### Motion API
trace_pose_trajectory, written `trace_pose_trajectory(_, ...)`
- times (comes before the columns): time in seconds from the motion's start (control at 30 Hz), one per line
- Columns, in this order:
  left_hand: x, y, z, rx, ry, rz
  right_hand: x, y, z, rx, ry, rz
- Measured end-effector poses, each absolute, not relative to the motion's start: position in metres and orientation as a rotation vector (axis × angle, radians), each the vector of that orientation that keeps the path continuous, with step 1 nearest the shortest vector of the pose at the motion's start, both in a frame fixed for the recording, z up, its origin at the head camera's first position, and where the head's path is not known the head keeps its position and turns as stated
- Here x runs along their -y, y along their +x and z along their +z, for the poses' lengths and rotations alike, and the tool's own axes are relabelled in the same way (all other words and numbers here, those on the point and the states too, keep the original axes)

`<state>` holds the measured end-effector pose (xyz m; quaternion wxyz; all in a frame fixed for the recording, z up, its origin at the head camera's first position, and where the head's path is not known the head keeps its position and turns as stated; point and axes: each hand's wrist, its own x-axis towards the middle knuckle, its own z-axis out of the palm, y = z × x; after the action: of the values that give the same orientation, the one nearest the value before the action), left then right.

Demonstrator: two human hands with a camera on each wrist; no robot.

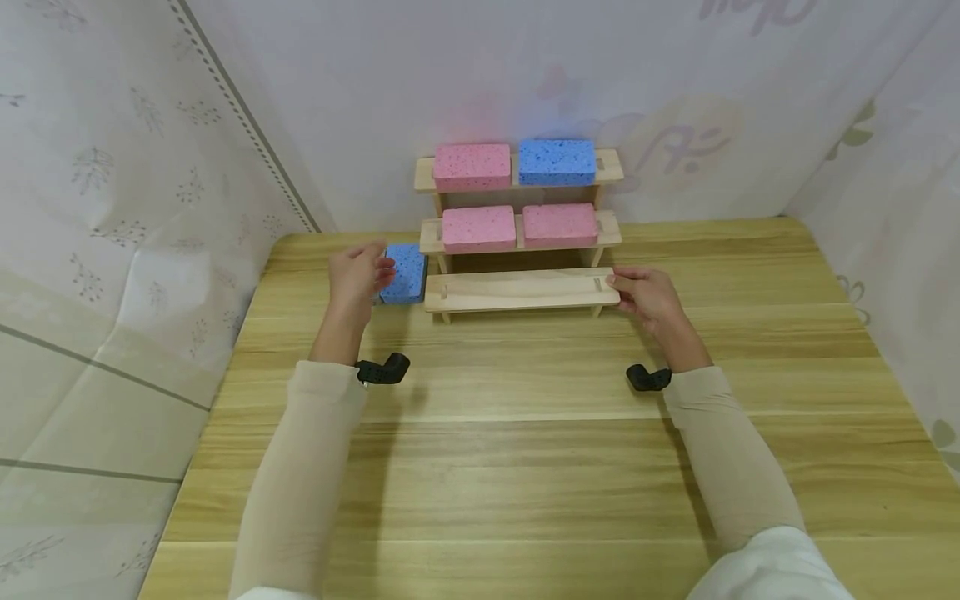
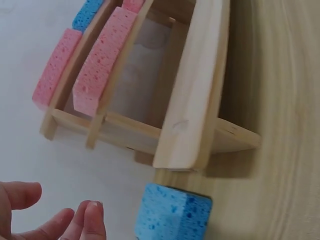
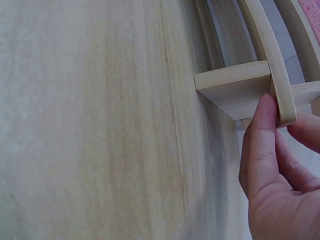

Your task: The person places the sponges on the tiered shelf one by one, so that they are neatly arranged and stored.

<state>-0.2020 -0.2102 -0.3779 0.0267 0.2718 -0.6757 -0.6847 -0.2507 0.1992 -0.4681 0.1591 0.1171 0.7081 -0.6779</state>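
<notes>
A three-tier wooden rack [image 1: 609, 229] stands at the back of the table. My right hand [image 1: 651, 298] pinches the right end of its lowest board [image 1: 517, 292], thumb on one face and fingers on the other, as the right wrist view shows. Nothing lies on that board. Left of the rack, a blue sponge [image 1: 405, 275] sits on the table, also seen in the left wrist view as a blue speckled sponge [image 2: 170, 212]. My left hand [image 1: 354, 279] hovers beside it with loosely bent fingers, apart from it and holding nothing.
On the top tier rest a pink sponge [image 1: 472, 167] and a blue sponge [image 1: 557, 162]. Two pink sponges, a left one [image 1: 478, 229] and a right one [image 1: 559, 225], lie on the middle tier. A patterned sheet [image 1: 360, 100] hangs behind the wooden table [image 1: 510, 467].
</notes>
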Motion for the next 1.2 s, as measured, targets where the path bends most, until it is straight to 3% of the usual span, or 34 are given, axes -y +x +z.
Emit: trace_pose_trajectory(1.2,0.218,-0.189,-0.424,2.105,1.206,-2.237,-0.199,-0.251,-0.468,-1.993,0.336,-1.959)
